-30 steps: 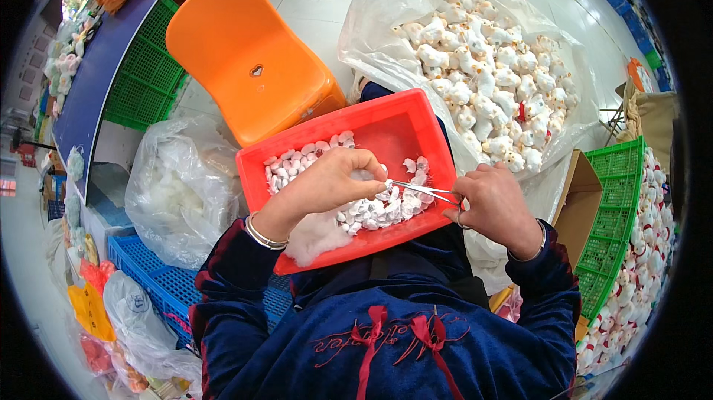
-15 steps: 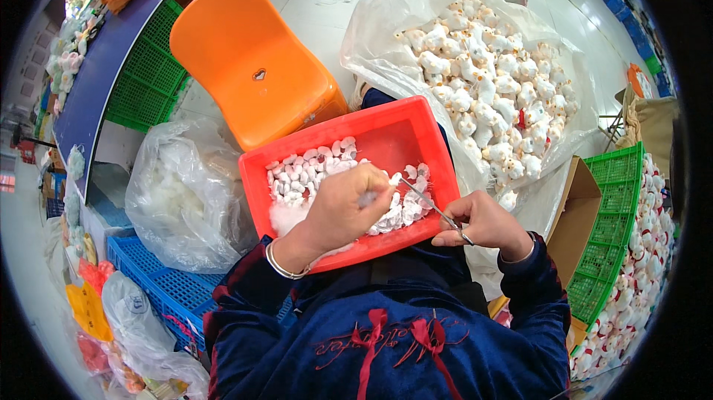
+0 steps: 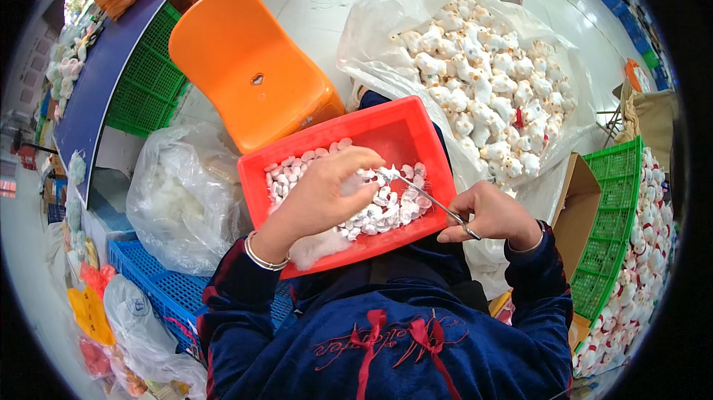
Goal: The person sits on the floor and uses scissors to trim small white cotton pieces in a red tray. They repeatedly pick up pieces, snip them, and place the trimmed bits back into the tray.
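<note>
Small white piece [image 3: 388, 173] sits at left hand's [image 3: 319, 193] fingertips, pinched; right hand [image 3: 492, 214] grips slim metal tool [image 3: 432, 199], tip at the piece. Beneath: red tub [image 3: 397, 129] holds loose white pieces [image 3: 380, 216]. Beyond stands orange chair [image 3: 249, 66].

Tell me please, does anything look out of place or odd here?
One small oddity: a bright red piece shows among the plush pieces in the translucent plastic bag, where nearly everything else is white with orange spots.
</note>
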